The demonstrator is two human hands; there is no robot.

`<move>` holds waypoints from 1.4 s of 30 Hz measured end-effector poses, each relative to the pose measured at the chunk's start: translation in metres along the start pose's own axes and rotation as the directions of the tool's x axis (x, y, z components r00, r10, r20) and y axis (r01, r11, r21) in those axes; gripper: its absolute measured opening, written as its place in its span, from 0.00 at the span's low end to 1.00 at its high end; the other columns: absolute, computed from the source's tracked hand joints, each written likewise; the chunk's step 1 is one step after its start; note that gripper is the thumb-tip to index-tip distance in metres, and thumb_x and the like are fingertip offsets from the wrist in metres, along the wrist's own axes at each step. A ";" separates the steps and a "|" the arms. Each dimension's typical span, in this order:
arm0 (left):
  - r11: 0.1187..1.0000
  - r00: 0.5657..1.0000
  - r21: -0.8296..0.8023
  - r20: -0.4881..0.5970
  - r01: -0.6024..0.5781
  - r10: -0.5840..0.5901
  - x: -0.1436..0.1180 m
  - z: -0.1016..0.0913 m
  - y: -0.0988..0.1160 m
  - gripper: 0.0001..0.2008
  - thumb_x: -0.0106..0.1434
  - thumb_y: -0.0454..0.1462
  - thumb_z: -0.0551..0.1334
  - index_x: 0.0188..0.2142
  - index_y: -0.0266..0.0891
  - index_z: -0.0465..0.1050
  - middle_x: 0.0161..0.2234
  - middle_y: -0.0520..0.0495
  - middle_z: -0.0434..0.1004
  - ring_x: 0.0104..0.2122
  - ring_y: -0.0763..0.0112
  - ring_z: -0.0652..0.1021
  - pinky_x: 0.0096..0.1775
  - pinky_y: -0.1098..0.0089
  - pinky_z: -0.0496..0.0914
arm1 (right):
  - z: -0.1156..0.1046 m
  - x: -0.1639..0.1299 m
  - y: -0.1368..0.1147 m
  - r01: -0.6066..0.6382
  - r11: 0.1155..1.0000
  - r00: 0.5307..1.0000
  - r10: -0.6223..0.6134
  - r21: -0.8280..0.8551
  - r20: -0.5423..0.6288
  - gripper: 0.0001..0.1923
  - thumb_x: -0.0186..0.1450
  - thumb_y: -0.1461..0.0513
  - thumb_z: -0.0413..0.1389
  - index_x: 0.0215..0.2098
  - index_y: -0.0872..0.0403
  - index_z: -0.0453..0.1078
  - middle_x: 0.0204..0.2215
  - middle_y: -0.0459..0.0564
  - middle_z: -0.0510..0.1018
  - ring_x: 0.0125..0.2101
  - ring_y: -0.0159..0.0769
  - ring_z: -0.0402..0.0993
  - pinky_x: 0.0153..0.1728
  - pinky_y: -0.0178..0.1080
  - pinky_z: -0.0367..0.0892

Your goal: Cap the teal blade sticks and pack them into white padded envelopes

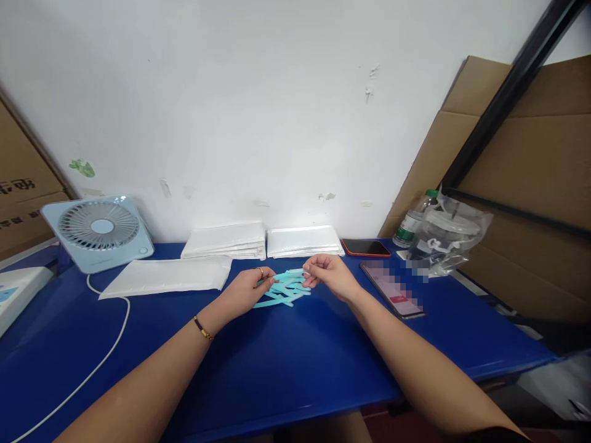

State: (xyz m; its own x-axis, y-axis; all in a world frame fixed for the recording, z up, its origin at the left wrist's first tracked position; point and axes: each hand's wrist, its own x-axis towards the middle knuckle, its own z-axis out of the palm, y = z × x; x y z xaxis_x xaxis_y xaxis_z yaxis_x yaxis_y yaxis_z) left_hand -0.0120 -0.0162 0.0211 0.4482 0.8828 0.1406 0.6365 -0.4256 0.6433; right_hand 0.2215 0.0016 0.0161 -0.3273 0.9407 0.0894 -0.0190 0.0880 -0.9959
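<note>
A loose pile of thin turquoise strips point(287, 295) lies on the blue table between my hands; their exact kind is too small to make out. My left hand point(247, 289), with a ring and a bracelet, pinches one end of a turquoise strip at the top of the pile. Its other end, paler in colour, is between the thumb and fingers of my right hand point(330, 275). Just behind my hands is a stack of white padded mailers point(305, 240), with another stack to its left. A single white mailer point(170, 275) lies flat beyond my left hand.
A light blue fan point(102, 226) stands at the left, its white cord point(120, 335) trailing over the table point(295, 381). To the right are an orange-edged phone point(366, 247), a larger phone point(385, 286), a bottle point(409, 227) and a bagged cup point(446, 237). Cardboard point(530, 166) lines the right side.
</note>
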 end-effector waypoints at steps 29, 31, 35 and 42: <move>0.826 0.991 0.554 0.128 -0.103 0.038 0.006 0.032 0.011 0.08 0.53 0.34 0.56 0.35 0.37 0.67 0.36 0.40 0.73 0.37 0.59 0.74 0.39 0.65 0.66 | 0.037 -0.005 -0.002 0.407 0.014 0.913 0.031 -0.914 0.407 0.12 0.55 0.62 0.54 0.38 0.56 0.66 0.37 0.54 0.71 0.34 0.42 0.71 0.30 0.39 0.64; 0.877 0.998 0.480 0.059 -0.034 0.006 0.007 0.032 0.013 0.09 0.55 0.35 0.56 0.37 0.37 0.67 0.36 0.41 0.74 0.37 0.60 0.74 0.39 0.65 0.66 | 0.041 -0.003 -0.021 0.392 -0.063 0.920 0.054 -0.918 0.389 0.13 0.55 0.63 0.55 0.39 0.56 0.67 0.37 0.54 0.73 0.32 0.42 0.73 0.29 0.40 0.64; 0.991 0.995 0.133 -0.094 -0.008 0.020 0.012 0.030 0.023 0.11 0.60 0.40 0.55 0.40 0.39 0.66 0.34 0.45 0.75 0.35 0.63 0.75 0.36 0.67 0.66 | 0.047 0.001 -0.096 0.374 -0.130 0.927 0.074 -0.918 0.367 0.15 0.52 0.61 0.61 0.38 0.56 0.70 0.36 0.55 0.74 0.34 0.45 0.74 0.31 0.39 0.64; 0.960 0.962 -0.278 -0.269 -0.024 -0.054 0.012 0.029 0.039 0.16 0.61 0.49 0.53 0.30 0.38 0.67 0.24 0.50 0.73 0.25 0.70 0.73 0.30 0.69 0.67 | 0.060 -0.001 -0.164 0.516 0.233 0.851 -0.251 -0.824 0.461 0.26 0.65 0.44 0.42 0.45 0.53 0.69 0.39 0.49 0.74 0.40 0.38 0.70 0.37 0.36 0.61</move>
State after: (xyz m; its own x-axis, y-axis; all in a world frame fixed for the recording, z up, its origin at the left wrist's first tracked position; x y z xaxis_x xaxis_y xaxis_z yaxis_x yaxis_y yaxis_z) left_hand 0.0367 -0.0277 0.0256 0.2277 0.9252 0.3034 0.4262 -0.3749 0.8233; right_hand 0.1680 -0.0333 0.1782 -0.7096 0.6270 0.3214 0.6055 0.7759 -0.1768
